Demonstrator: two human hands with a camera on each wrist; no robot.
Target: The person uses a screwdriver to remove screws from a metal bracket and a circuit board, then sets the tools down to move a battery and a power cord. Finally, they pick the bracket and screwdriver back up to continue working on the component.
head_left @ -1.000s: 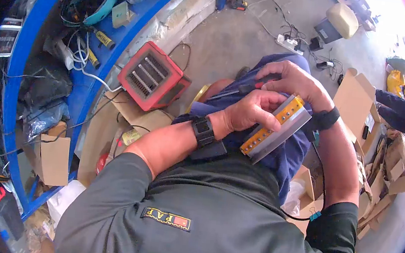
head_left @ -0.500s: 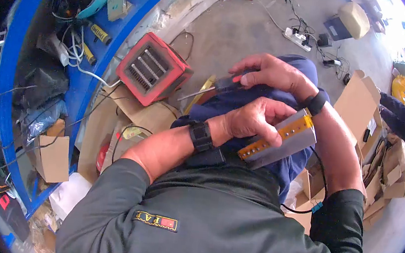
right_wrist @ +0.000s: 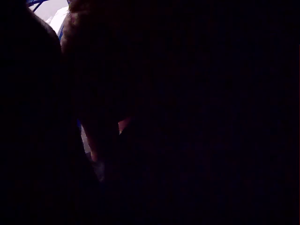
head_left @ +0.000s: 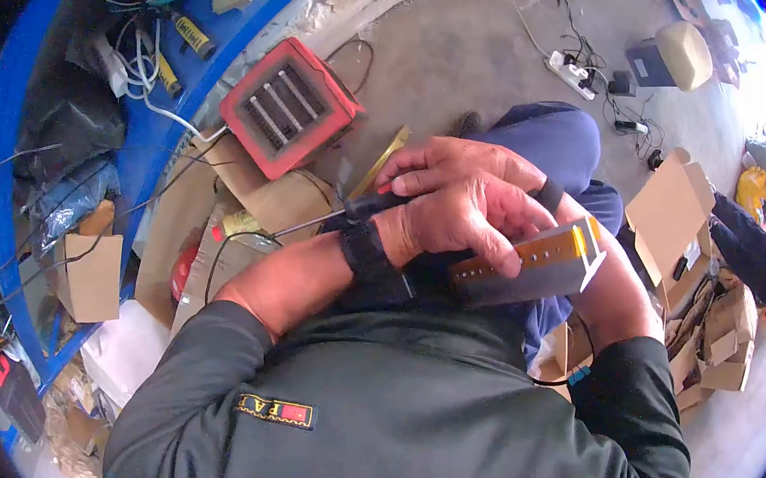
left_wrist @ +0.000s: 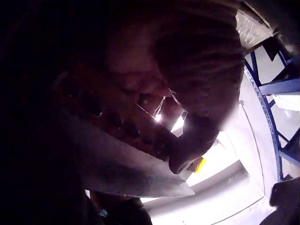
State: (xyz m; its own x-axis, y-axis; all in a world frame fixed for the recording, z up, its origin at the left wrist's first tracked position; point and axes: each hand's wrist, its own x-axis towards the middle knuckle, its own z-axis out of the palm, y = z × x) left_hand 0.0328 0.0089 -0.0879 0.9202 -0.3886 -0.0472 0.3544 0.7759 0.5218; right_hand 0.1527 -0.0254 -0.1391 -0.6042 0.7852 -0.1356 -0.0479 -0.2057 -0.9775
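Note:
In the head view my left hand (head_left: pixel 460 221) grips a grey metal bar (head_left: pixel 532 283) with an orange strip and a row of screws along it, thumb over the strip. Just beyond it my right hand (head_left: pixel 470 164) holds a screwdriver (head_left: pixel 312 224) by its dark and red handle, the shaft pointing left past the left wrist. The two hands overlap in this view, so part of the handle is hidden. The left wrist view shows the bar's screw row (left_wrist: pixel 117 119) in shadow under the fingers. Nearly everything in the right wrist view is black.
A red heater (head_left: pixel 289 112) stands on the left beside a blue shelf (head_left: pixel 175 82) with cables and yellow tubes. Open cardboard boxes (head_left: pixel 666 213) lie on the right. A white power strip (head_left: pixel 571 75) with plugged-in cords lies on the floor ahead.
My right hand has drawn the screwdriver out from beside the bar and moved left and nearer the body. In the left hand the bar has turned flatter, its orange face now in shadow.

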